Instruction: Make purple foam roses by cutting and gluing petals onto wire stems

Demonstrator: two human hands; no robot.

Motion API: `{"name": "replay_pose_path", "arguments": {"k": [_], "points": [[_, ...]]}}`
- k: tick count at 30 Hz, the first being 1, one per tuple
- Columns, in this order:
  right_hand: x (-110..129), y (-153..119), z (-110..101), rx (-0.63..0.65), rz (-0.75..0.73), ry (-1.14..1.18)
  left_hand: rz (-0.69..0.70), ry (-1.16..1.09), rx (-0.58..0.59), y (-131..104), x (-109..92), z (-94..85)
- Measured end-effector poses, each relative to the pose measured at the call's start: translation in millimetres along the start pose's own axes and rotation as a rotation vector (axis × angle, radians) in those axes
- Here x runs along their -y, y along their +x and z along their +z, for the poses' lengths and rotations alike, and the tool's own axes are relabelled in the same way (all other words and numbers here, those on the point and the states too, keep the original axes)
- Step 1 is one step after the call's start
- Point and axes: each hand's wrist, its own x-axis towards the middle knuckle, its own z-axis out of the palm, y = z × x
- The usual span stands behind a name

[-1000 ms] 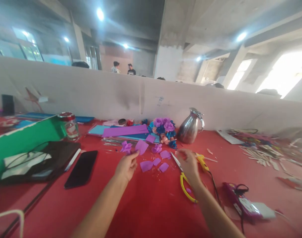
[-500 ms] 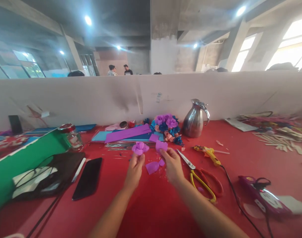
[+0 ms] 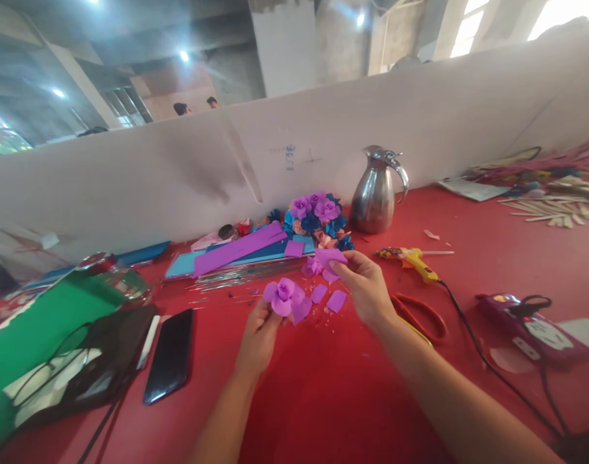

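My left hand (image 3: 258, 335) pinches a purple paper flower (image 3: 283, 296) from below, its petals facing up. Between the fingertips of my right hand (image 3: 365, 283) is a purple paper piece (image 3: 330, 258), held up and to the right of the flower. Loose purple petals (image 3: 336, 301) lie on the red table between the hands. Behind them is a bunch of purple, blue and pink paper flowers (image 3: 326, 210). A long purple paper strip (image 3: 241, 248) rests on blue sheets. Red-and-yellow-handled scissors (image 3: 423, 316) are partly hidden by my right forearm.
A steel jug (image 3: 373, 196) stands before the white partition (image 3: 178, 174). To the right are a yellow glue gun (image 3: 420, 264) and a purple power strip (image 3: 533, 332). Leftward are a phone (image 3: 169, 356), a glass jar (image 3: 118, 277) and a green board (image 3: 48, 335).
The view has tilted and lowered. My right hand has moved rightward and up with its purple piece. The flower in my left hand is tipped more toward the camera.
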Motion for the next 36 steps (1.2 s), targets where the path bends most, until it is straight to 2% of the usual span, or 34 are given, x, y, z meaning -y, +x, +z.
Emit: {"name": "replay_pose_path", "arguments": {"k": [4,9,11,17,22,25,30,36], "points": [[4,-3,1,0.051,0.036,-0.049,-0.074,-0.259,-0.054,-1,-5,4.1],[8,-5,2,0.075,-0.025,-0.095,-0.17,-0.39,-0.162,1,-4,4.0],[8,-7,3,0.078,-0.029,-0.071,-0.186,-0.417,-0.138,2,-4,4.0],[9,-14,8,0.102,0.05,-0.088,-0.175,-0.488,0.069,3,-8,6.5],[11,-20,13,0.13,0.006,-0.132,-0.203,-0.578,0.079,3,-6,4.8],[10,-21,14,0.193,0.083,-0.083,-0.218,-0.64,0.052,4,-5,3.5],[3,-22,14,0.223,0.21,-0.021,-0.276,-0.598,0.029,6,-3,3.8],[2,-19,12,0.203,0.197,-0.093,-0.349,-0.455,-0.034,5,1,0.8]]}}
